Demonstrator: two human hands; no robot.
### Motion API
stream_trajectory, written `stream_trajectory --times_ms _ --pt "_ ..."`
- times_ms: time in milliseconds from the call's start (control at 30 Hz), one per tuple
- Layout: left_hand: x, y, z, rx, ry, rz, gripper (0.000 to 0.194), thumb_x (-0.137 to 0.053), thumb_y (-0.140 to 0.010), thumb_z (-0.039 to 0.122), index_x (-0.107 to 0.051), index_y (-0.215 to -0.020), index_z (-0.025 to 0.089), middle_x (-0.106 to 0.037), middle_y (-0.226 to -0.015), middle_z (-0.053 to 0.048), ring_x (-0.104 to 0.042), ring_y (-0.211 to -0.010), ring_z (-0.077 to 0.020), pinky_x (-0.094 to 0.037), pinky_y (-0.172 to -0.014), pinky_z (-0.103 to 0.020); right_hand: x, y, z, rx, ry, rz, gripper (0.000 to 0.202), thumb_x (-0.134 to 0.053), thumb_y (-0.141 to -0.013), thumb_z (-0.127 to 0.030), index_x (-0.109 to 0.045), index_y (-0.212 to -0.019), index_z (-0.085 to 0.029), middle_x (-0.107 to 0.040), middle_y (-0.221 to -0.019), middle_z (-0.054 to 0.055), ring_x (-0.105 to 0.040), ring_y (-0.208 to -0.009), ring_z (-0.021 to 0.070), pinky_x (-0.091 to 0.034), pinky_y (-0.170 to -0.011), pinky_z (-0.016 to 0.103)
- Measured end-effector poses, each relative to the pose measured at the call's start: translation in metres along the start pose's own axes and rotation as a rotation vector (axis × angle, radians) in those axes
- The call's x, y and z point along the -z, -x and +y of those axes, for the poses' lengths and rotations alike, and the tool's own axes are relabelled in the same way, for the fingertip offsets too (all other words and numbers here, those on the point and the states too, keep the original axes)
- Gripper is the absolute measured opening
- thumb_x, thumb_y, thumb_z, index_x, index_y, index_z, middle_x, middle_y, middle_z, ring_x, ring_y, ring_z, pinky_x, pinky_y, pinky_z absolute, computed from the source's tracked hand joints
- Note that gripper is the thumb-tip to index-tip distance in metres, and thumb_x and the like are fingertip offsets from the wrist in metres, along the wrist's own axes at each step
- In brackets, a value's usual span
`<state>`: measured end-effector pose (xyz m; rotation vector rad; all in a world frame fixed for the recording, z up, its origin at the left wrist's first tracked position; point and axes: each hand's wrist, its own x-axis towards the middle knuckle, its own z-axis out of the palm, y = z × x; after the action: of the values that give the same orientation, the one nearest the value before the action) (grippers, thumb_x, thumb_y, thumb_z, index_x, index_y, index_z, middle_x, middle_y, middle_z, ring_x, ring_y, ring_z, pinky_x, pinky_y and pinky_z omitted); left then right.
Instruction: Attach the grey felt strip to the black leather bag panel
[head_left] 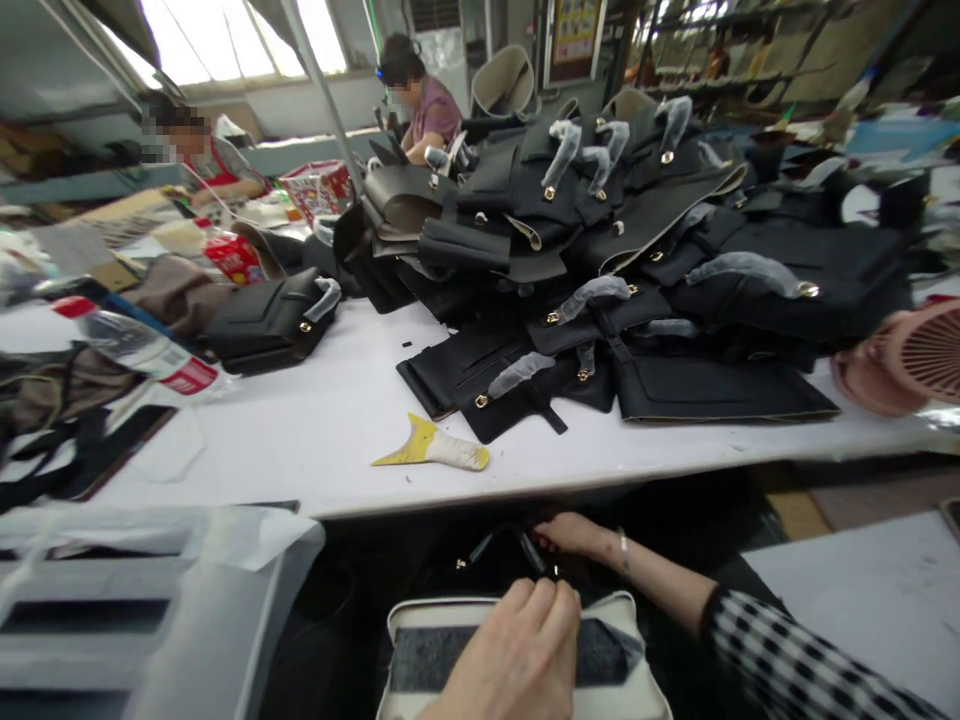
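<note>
At the lower middle is a cream-coloured bag piece with a wide dark strip across it, close in front of me. My left hand lies over it, fingers curled and pressed together at its upper edge. Just behind rises a dark handle with small gold fittings, in the shadow below the table edge. My right hand reaches to the right end of that handle. Its fingers are closed, and what they pinch is lost in the dark.
A white table carries a large heap of black handbags with wrapped handles, a yellow scraper-like tool, a plastic bottle and a pink fan. A plastic-covered crate stands left. Two people sit beyond.
</note>
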<state>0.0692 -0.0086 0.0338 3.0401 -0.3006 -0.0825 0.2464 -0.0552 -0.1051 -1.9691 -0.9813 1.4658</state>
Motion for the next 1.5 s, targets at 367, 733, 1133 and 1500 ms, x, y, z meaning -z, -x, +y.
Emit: stream_trajectory --times_ms 367,733,1133,1500 --pt "0.019 0.014 0.006 0.007 -0.097 0.098 0.019 -0.053 -0.087 0.014 -0.061 -0.103 0.008 -0.053 -0.094 -0.006 -0.049 -0.082 -0.0215 -0.048 -0.075 -0.033 0.044 0.128 -0.053 0.196 0.020 -0.101 0.033 -0.061 -0.087 -0.041 -0.070 -0.072 -0.013 -0.047 -0.058 -0.004 -0.035 -0.056 0.0097 -0.030 -0.055 0.023" --pt "0.015 0.014 0.005 0.057 0.005 0.104 0.017 -0.051 -0.085 0.009 -0.060 -0.100 0.009 -0.055 -0.094 -0.007 -0.051 -0.084 -0.0225 -0.048 -0.077 -0.034 0.032 0.150 -0.068 0.189 0.241 0.051 0.027 -0.054 -0.090 -0.038 -0.076 -0.100 -0.027 -0.073 -0.100 0.003 -0.063 -0.096 0.0257 -0.044 -0.085 0.029" --pt "0.002 0.021 0.008 0.154 0.052 0.205 0.020 -0.050 -0.088 0.007 -0.063 -0.103 0.005 -0.063 -0.104 -0.013 -0.057 -0.100 -0.0266 -0.049 -0.094 -0.039 0.002 0.062 -0.098 0.043 0.211 0.118 0.050 -0.031 -0.105 -0.047 -0.066 -0.093 -0.013 -0.070 -0.083 0.006 -0.066 -0.075 0.0176 -0.051 -0.071 0.031" --pt "-0.007 0.092 -0.066 0.923 1.250 0.575 0.025 -0.053 -0.095 0.036 -0.069 -0.107 0.020 -0.066 -0.114 -0.004 -0.057 -0.109 -0.0205 -0.041 -0.100 -0.028 -0.023 0.067 -0.106 0.135 0.448 0.159 0.061 -0.024 -0.101 -0.056 -0.055 -0.062 -0.020 -0.061 -0.065 0.006 -0.057 -0.067 0.0211 -0.036 -0.062 0.031"
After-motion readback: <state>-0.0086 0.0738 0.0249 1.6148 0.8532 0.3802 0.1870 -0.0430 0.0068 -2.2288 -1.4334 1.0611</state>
